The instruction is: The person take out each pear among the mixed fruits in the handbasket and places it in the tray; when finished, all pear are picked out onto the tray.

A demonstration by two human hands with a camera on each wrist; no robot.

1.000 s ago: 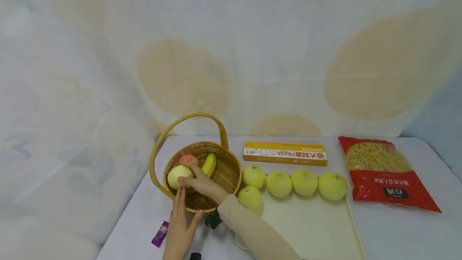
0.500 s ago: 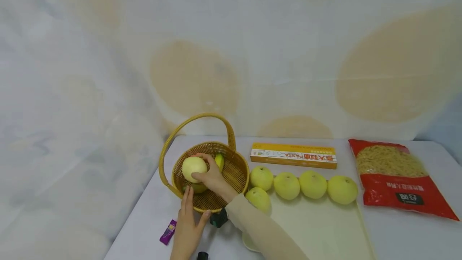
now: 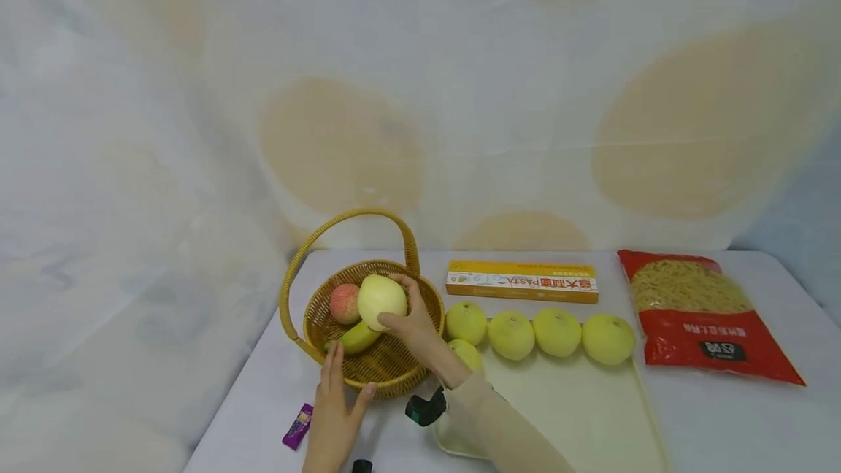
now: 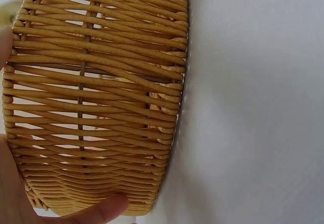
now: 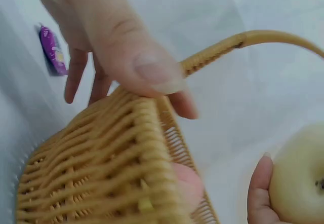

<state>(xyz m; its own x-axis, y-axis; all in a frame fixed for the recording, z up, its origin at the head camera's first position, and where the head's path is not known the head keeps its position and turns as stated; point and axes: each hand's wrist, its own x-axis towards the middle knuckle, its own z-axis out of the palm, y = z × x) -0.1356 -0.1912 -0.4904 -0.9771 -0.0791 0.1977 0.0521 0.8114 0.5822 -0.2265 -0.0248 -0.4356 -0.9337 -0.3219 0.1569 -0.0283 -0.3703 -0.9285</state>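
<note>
My right hand point(image 3: 414, 318) grips a pale yellow round fruit point(image 3: 381, 299) above the wicker basket point(image 3: 420, 385). The same fruit point(image 5: 301, 178) is partly cut off in the right wrist view, fingers against its side. Inside the basket lie a red peach-like fruit point(image 3: 344, 304) and a banana point(image 3: 360, 339). My left hand point(image 3: 333, 414) rests against the basket's near left rim, fingers fairly straight and thumb spread. In the left wrist view, that thumb point(image 4: 109, 208) is at the woven wall point(image 4: 101, 107).
Several yellow-green round fruits point(image 3: 511, 335) line a cream tray point(image 3: 565, 407). Behind is a pasta box point(image 3: 522, 282); a red pasta bag point(image 3: 709, 320) lies right. A purple packet point(image 3: 298, 426) is left of my left hand. The basket's handle point(image 3: 348, 216) arches up.
My right hand has lifted the pale fruit and carried it rightward within the basket's outline, uncovering the red fruit and more of the banana. My left hand stays at the rim.
</note>
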